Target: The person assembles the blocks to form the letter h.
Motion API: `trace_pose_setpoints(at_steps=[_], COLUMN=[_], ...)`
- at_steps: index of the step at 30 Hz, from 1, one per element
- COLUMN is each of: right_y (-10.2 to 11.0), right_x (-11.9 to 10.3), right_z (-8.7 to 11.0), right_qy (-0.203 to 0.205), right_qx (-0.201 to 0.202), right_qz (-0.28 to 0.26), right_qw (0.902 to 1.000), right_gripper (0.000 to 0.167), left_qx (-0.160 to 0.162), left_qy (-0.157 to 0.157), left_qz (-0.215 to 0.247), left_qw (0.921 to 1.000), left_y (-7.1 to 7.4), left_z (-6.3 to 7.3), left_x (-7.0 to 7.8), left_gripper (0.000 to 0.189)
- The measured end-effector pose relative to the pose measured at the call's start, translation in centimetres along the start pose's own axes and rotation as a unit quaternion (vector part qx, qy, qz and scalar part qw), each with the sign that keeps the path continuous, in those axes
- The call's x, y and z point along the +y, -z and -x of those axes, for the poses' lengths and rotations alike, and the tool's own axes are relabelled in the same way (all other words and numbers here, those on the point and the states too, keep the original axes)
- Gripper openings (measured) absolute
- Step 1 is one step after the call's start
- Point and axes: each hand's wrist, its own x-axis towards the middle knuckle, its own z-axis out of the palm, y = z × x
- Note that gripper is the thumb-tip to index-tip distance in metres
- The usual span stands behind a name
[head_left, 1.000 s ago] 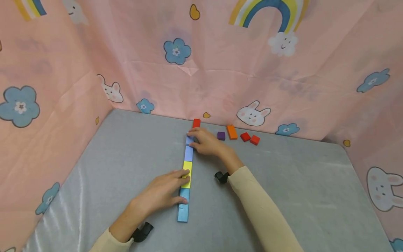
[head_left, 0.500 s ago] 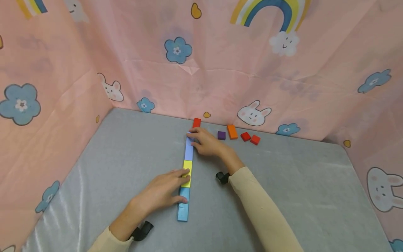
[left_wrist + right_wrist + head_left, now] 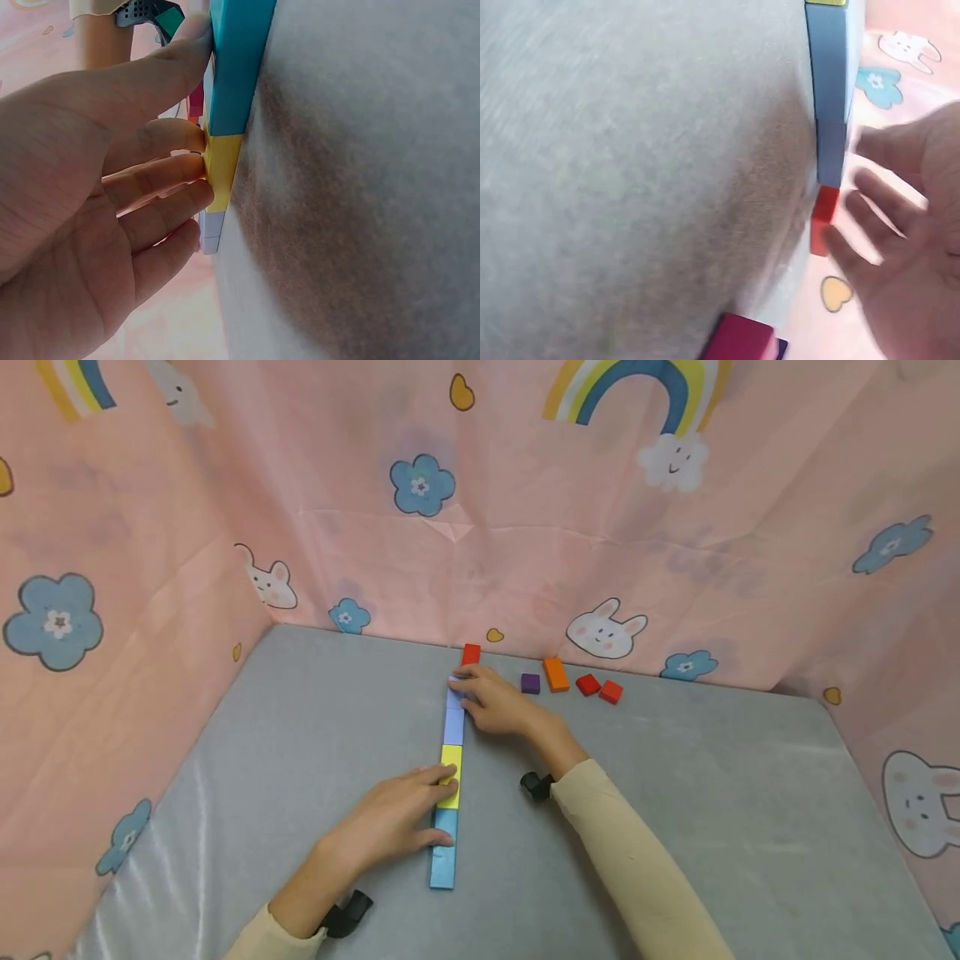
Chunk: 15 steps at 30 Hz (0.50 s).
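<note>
A straight row of coloured blocks runs away from me on the grey cloth. Light blue blocks (image 3: 442, 870) form the near end, followed by yellow (image 3: 448, 753) and lavender blocks (image 3: 453, 728), with a red block (image 3: 471, 653) at the far end. My left hand (image 3: 390, 817) lies along the row's left side, fingertips on the yellow part and thumb on the light blue, fingers loosely extended. Over the lavender part, my right hand (image 3: 498, 703) reaches from the right with relaxed, spread fingers. In the right wrist view its fingertips (image 3: 862, 180) look blurred beside the blocks.
Right of the row's far end lie a purple block (image 3: 530, 683), an orange block (image 3: 556, 675) and two red blocks (image 3: 588, 685). A pink patterned curtain (image 3: 495, 560) rises at the back and sides of the grey surface (image 3: 300, 718).
The head view has shifted slightly, moving the whole scene a little in frame. Both hands keep nearly the same places along the row, and the blocks look unchanged.
</note>
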Motion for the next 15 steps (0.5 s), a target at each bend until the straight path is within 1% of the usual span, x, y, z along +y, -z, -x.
trace_pose_setpoints(at_steps=[4, 6, 9, 15], right_y=[0.2, 0.4, 0.8, 1.2], right_x=[0.1, 0.2, 0.4, 0.9], right_z=[-0.4, -0.6, -1.0, -1.7], right_qy=[-0.014, -0.023, -0.032, -0.055], right_qx=[0.054, 0.068, 0.073, 0.063], right_qz=[-0.018, -0.018, -0.010, 0.024], right_qw=[0.9983, 0.9973, 0.9968, 0.9962], right_gripper=[0.039, 0.039, 0.039, 0.044], left_qx=[-0.002, -0.002, -0.002, -0.005], left_qy=[0.008, 0.011, 0.012, 0.005], left_qz=[0.006, 0.009, 0.009, 0.003], left_qw=[0.9999, 0.9999, 0.9999, 1.0000], left_y=[0.0, 0.0, 0.0, -0.2], left_z=[0.0, 0.1, 0.1, -0.1], left_x=[-0.2, -0.3, -0.4, -0.3], left_gripper=[0.072, 0.072, 0.072, 0.070])
